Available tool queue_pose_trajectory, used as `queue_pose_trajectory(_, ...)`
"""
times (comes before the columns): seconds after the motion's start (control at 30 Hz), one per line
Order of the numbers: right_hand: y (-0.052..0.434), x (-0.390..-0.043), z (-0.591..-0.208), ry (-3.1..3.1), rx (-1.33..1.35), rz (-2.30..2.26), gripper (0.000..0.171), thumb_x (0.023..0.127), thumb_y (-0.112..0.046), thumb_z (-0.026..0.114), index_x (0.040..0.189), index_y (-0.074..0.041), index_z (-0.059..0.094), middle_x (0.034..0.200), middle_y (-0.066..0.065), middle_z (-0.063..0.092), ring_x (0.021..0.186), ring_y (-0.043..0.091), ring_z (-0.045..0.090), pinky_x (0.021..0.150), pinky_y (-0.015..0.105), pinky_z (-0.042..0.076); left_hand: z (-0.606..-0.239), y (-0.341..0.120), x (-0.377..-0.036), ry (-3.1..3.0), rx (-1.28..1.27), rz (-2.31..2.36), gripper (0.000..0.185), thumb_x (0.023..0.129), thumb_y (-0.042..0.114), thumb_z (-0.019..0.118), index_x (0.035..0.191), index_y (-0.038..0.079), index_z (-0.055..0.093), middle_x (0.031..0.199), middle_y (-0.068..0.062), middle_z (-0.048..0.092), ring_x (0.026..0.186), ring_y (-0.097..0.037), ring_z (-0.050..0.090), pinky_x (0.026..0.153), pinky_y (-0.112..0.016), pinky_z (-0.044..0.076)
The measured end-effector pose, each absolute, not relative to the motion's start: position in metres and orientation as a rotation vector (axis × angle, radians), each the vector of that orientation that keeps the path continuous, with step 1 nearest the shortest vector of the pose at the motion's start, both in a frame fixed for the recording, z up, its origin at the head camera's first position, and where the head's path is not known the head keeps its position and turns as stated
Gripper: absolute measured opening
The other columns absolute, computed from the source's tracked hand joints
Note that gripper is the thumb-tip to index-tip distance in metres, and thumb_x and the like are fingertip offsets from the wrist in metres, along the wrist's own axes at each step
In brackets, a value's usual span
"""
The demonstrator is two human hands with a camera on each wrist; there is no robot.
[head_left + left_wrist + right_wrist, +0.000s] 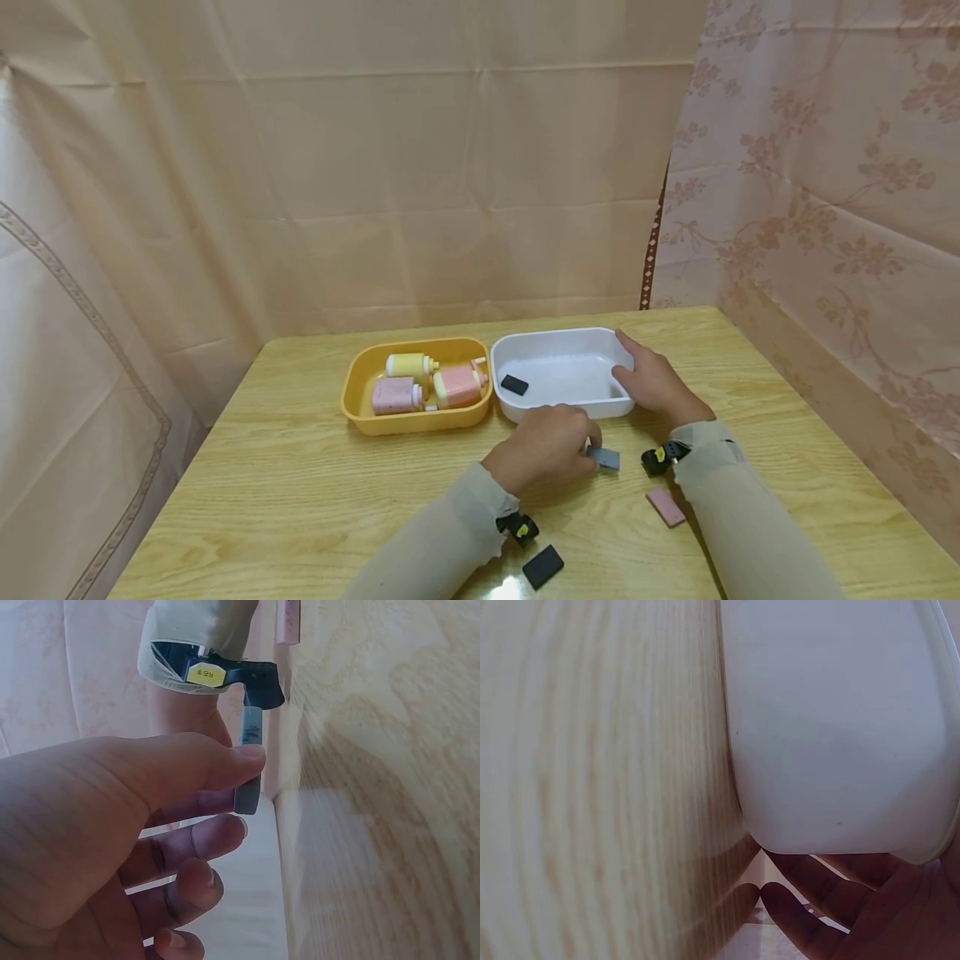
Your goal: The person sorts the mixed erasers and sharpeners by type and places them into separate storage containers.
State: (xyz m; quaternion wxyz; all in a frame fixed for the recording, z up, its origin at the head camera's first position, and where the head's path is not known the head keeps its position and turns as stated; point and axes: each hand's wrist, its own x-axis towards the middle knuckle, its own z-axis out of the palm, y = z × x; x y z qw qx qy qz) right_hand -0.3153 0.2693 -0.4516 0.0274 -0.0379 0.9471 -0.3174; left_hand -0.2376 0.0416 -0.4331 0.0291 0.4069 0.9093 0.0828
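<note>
My left hand (pixel 551 446) pinches a small flat grey-blue rectangular block (pixel 250 761) between thumb and index finger, close over the table in front of the white bin. Its other fingers are loosely curled, as the left wrist view shows. With my right hand (pixel 656 383) I hold the right end of the white bin (pixel 558 410), thumb over the rim and fingers along the outside wall. Inside that bin, at the left, lies a black rectangular block (pixel 514 384). A pink block (pixel 665 507) rests on the table between my forearms, and another black block lies beside my left wrist.
A yellow bin (pixel 416 423) stands against the white bin's left side. In it lie several small bottles: a yellow one (pixel 408 365), a purple one (pixel 395 396) and a pink one (pixel 459 387). Curtains hang behind the wooden table (pixel 285 500) and at both sides.
</note>
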Motion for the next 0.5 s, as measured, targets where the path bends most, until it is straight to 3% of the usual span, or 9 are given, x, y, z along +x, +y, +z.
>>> queue_pose_trajectory(0.27, 0.2704, -0.3167, -0.4528, 2.936, -0.128, -0.981, 0.074, 0.105, -0.026, 0.048, 0.167, -0.011, 0.011, 0.167, 0.027, 0.024, 0.127, 0.038, 0.048, 0.102, 0.053, 0.045, -0.4306, 0.0410, -0.2365, 2.805, 1.257, 0.277, 0.012, 0.089, 0.033, 0.080, 0.101, 0.030, 0.080, 0.074, 0.020, 0.061, 0.069, -0.003, 0.055, 0.059, -0.021, 0.043)
queue_pose_trajectory(0.5, 0.2707, -0.3160, -0.4534, 2.942, -0.128, -0.985, 0.073, 0.105, -0.025, 0.048, 0.167, -0.011, 0.011, 0.167, 0.026, 0.024, 0.133, 0.038, 0.047, 0.106, 0.055, 0.045, -0.4277, 0.0412, -0.2358, 2.798, 1.228, 0.307, 0.013, 0.089, 0.034, 0.081, 0.102, 0.030, 0.080, 0.075, 0.020, 0.061, 0.070, -0.004, 0.055, 0.061, -0.021, 0.044)
